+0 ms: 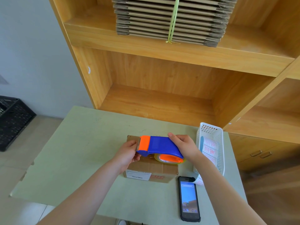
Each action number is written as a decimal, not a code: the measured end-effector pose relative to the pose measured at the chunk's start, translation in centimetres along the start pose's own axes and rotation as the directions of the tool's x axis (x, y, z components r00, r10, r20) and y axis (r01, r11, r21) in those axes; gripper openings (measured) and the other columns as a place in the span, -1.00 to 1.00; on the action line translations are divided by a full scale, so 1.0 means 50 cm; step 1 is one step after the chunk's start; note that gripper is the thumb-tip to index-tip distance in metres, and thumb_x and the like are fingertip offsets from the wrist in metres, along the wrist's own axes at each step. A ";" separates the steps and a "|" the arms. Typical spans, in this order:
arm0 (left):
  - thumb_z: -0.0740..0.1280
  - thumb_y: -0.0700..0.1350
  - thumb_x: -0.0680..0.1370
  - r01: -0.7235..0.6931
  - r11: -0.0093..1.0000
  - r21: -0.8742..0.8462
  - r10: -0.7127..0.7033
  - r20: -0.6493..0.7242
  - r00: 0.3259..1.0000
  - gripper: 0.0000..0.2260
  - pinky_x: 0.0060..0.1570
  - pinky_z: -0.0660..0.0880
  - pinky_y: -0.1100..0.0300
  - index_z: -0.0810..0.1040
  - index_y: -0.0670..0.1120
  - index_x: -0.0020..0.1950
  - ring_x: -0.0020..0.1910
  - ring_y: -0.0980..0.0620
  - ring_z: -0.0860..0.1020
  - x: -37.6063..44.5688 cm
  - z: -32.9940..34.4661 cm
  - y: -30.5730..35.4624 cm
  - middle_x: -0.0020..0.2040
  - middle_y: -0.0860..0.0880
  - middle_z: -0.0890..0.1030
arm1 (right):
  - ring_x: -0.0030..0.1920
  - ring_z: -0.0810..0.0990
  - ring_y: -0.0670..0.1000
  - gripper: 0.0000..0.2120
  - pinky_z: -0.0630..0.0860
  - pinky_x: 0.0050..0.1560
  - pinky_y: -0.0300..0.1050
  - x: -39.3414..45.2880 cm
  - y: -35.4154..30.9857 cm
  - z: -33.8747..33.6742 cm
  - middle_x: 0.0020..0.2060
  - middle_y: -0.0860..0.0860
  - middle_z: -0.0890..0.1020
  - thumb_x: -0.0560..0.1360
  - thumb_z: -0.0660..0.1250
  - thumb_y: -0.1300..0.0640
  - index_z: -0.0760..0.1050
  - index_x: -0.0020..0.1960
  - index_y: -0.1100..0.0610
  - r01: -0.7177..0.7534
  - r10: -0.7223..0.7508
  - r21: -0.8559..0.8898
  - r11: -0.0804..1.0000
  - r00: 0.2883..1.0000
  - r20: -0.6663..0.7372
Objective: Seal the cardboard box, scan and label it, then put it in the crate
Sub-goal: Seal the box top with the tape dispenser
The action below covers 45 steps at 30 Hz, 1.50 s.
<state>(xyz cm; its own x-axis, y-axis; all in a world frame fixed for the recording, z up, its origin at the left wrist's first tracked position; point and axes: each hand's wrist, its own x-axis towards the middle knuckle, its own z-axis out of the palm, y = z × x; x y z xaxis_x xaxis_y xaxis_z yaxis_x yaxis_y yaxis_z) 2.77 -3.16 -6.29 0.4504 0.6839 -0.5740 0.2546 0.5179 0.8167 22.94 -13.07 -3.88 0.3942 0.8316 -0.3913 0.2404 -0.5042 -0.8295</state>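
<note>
Holding the tape dispenser (pixel 159 146) over the cardboard box (pixel 151 168), lower centre of frame, both hands on it. Right hand (pixel 183 146) wraps the blue handle end, fingers curled round it, thumb on the far side. Left hand (pixel 129 151) pinches at the orange blade end, by the look of it catching the tape tail, though the tape itself is too clear to make out there.

Key relation: the dispenser's long axis runs left-right across the frame, orange cutter to the left, roll (pixel 164 157) to the right, sitting directly above the box top. The box sits on the table (pixel 84 153) just under both hands, a printed label on its near face. The seam direction on the box top is hidden under the dispenser, can't tell. The left hand is nearer the box's left edge, so the tape start likely gets anchored there while the right hand draws the dispenser off rightward.

Sealing looks not yet finished. Handheld scanner (pixel 189 198) lies on the table at lower right, just beside the box; white basket (pixel 211 132) of label stickers right of the hands. Black crate (pixel 13 122) well apart, at the left edge of the frame, on the floor.
</note>
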 end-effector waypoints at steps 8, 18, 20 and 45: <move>0.26 -0.11 0.59 -0.056 0.998 -0.016 0.055 -0.050 0.997 -0.86 -0.38 0.41 0.25 0.59 -0.08 -0.06 -0.42 0.06 0.41 0.003 0.002 -0.004 -0.34 -0.02 0.54 | -0.34 0.47 0.08 -0.41 0.37 -0.25 -0.11 -0.002 -0.005 0.003 -0.35 0.18 0.49 0.56 0.21 -0.27 0.47 -0.21 0.28 0.009 -0.009 -0.011 1.000 1.000 -0.004; 0.22 -0.14 0.63 -0.158 0.987 0.040 0.162 -0.091 0.983 -0.84 -0.39 0.38 0.25 0.59 -0.10 -0.01 -0.48 0.09 0.39 0.011 -0.005 -0.011 -0.36 -0.02 0.54 | -0.35 0.43 0.07 -0.48 0.33 -0.25 -0.11 0.004 -0.004 0.004 -0.37 0.16 0.44 0.57 0.21 -0.26 0.46 -0.24 0.19 0.029 -0.030 -0.037 0.999 0.999 -0.022; 0.22 -0.15 0.62 -0.169 0.983 0.069 0.175 -0.093 0.980 -0.84 -0.41 0.38 0.26 0.59 -0.10 -0.03 -0.47 0.09 0.39 0.014 -0.010 -0.012 -0.36 -0.01 0.54 | -0.36 0.43 0.06 -0.49 0.33 -0.27 -0.13 0.004 -0.005 0.004 -0.38 0.15 0.45 0.58 0.20 -0.25 0.45 -0.25 0.18 0.035 -0.036 -0.048 0.998 0.999 -0.014; 0.26 -0.18 0.60 -0.199 0.971 0.137 0.229 -0.268 0.936 -0.86 -0.39 0.33 0.22 0.58 -0.16 -0.09 -0.43 0.03 0.36 0.034 -0.101 -0.002 -0.37 -0.05 0.46 | -0.36 0.45 0.06 -0.42 0.33 -0.24 -0.08 0.022 -0.029 0.014 -0.38 0.13 0.45 0.48 0.22 -0.39 0.47 -0.24 0.15 0.053 -0.038 -0.137 0.989 0.994 0.104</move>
<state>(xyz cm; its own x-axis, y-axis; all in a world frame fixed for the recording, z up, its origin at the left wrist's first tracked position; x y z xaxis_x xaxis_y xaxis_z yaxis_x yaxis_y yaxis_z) -0.81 0.55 -7.63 0.2504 0.8964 -0.3657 0.2744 0.2965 0.9147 22.39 -11.28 -3.39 0.2902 0.8701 -0.3985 0.3803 -0.4869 -0.7863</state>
